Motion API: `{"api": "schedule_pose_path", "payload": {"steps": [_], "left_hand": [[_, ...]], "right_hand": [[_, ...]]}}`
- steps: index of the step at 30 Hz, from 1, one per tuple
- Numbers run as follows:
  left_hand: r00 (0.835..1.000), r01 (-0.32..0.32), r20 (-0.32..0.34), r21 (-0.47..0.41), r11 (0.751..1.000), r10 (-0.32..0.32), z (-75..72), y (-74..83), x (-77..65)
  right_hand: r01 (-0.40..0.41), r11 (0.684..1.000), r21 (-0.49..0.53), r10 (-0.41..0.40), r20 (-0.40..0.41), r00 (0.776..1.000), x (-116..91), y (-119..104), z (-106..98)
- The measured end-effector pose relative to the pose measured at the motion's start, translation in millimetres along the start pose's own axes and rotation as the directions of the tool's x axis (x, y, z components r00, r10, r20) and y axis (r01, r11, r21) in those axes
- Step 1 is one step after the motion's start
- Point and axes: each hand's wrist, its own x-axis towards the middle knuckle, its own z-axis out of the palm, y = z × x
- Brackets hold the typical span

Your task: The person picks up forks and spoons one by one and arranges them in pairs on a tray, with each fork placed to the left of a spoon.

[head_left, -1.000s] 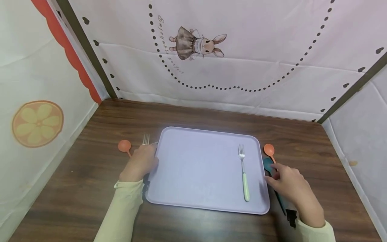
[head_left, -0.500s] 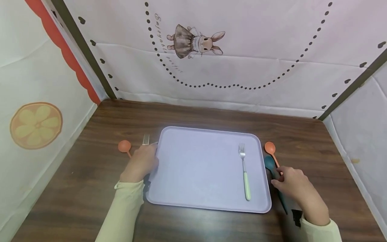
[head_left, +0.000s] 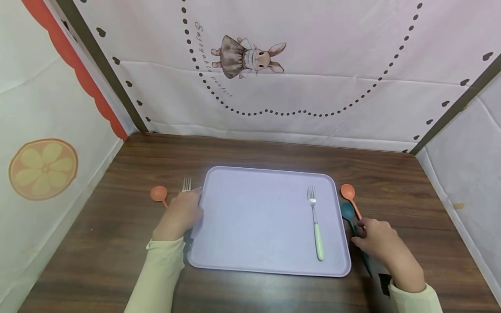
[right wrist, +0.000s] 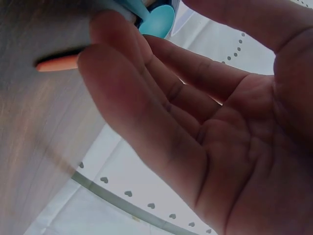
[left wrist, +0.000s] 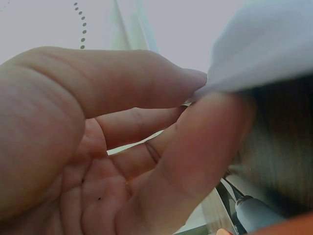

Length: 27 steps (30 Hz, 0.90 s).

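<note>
My left hand (head_left: 180,215) pinches the left rim of a pale lavender tray (head_left: 258,217). In the left wrist view, thumb and finger meet at the tray's edge (left wrist: 220,81). A fork (head_left: 318,241) with a light green handle lies on the tray's right side. Beyond the right rim, my right hand (head_left: 387,248) hovers with loosely bent fingers over a teal spoon (head_left: 347,211) and an orange spoon (head_left: 347,191). Seen from the right wrist, the orange handle (right wrist: 56,63) pokes out past the fingertips and the teal bowl (right wrist: 159,20) shows behind them; thumb and fingers stand apart.
Left of the tray lie another orange spoon (head_left: 158,193) and a fork (head_left: 187,184), both partly hidden by the left hand. A grey-blue handle (left wrist: 254,213) shows below that hand. Printed cloth walls (head_left: 313,87) enclose the wooden table (head_left: 242,150) at back and sides.
My right hand has shifted slightly right, away from the tray's rim, toward the orange spoon's handle. The left hand keeps its place on the tray. The camera view has shifted a little.
</note>
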Motion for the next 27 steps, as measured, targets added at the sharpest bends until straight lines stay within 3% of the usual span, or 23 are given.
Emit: {"api": "schedule_pose_path", "payload": {"steps": [8,15,22,27], "left_hand": [[1.0,-0.013,-0.008,0.012,1.0,0.013,-1.8,-0.2,0.0],[1.0,-0.012,-0.009,0.011,1.0,0.012,-2.2,-0.8,0.0],[0.999,-0.027,-0.022,0.015,1.0,0.027,-1.4,-1.2,-0.5],[1.0,-0.017,-0.017,0.008,1.0,0.017,-0.7,-1.4,0.0]], "right_hand": [[0.023,0.999,-0.03,-0.023,0.0,1.0,2.5,1.7,1.0],[-0.03,0.999,-0.029,0.031,0.041,0.999,3.7,0.9,6.0],[0.016,1.0,-0.008,-0.016,-0.013,1.0,1.7,1.0,10.5],[-0.002,1.0,0.012,0.002,-0.004,1.0,2.0,1.4,10.7]]}}
